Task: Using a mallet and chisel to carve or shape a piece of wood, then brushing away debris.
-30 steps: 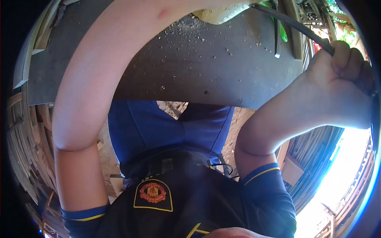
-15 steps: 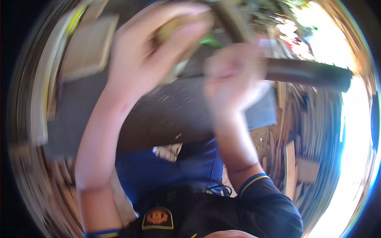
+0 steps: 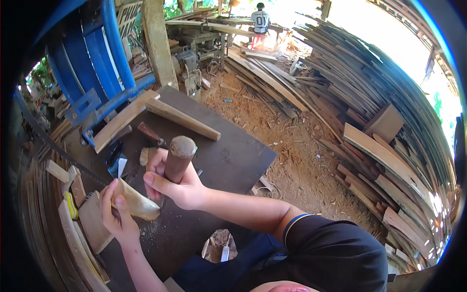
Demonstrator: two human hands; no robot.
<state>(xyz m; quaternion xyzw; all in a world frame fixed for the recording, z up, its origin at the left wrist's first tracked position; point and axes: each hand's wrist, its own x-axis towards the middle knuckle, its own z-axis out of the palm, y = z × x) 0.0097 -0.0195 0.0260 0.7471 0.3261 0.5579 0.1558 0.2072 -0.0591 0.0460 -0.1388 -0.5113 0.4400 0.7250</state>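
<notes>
My left hand is closed around a pale, curved piece of wood above the dark tabletop. Its rounded end points toward my right hand. That hand is wrapped around a thick, round wooden handle, whose butt end points up toward me. The working end of this tool is mostly hidden below my fist, close to the pale piece. Wood dust lies on the table under both hands.
A wooden bar and a reddish-brown handle lie farther back on the table. Beyond stands a blue metal frame. Long boards are stacked at the right. Another person is far off at the back.
The view has swung up and steadied, showing the yard. My right hand's long handle, sideways before, now points up toward me. The pale piece stays in my left hand.
</notes>
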